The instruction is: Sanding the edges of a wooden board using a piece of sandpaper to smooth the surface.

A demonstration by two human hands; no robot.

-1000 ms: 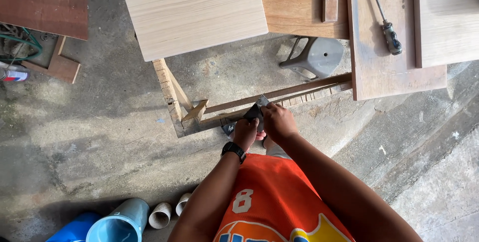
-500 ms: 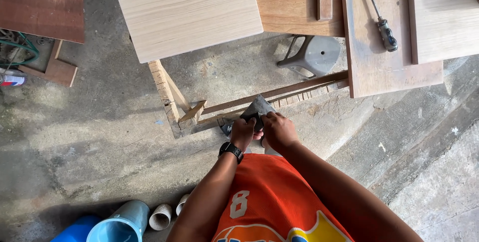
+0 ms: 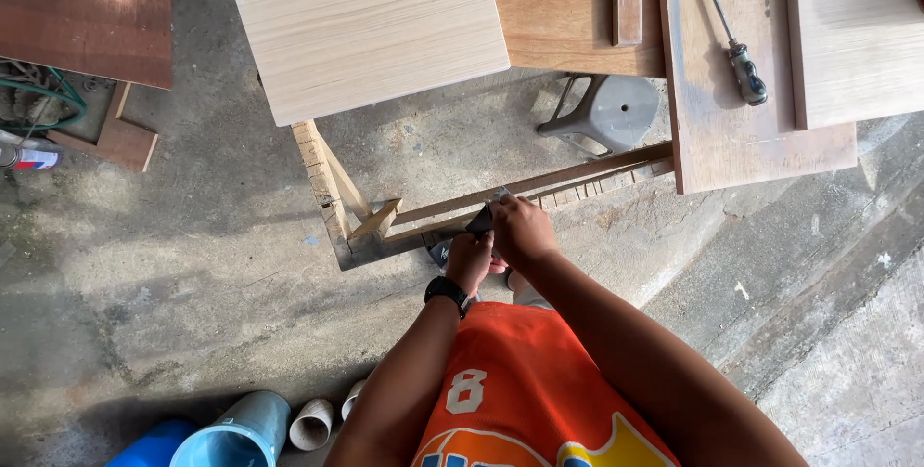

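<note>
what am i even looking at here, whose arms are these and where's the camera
The camera sits on a person's head and looks straight down, so you see their own orange shirt, both arms and the concrete floor below. There is no machine; the work is done with bare hands. The left hand, with a black watch on its wrist, and the right hand are closed together on a small dark sheet. It is mostly hidden, so what it is made of is hard to tell. Just beyond the hands is a wooden frame that carries light wooden boards. A screwdriver lies on one board, a grey stool stands underneath, and blue pipes lie by the person's feet.
</note>
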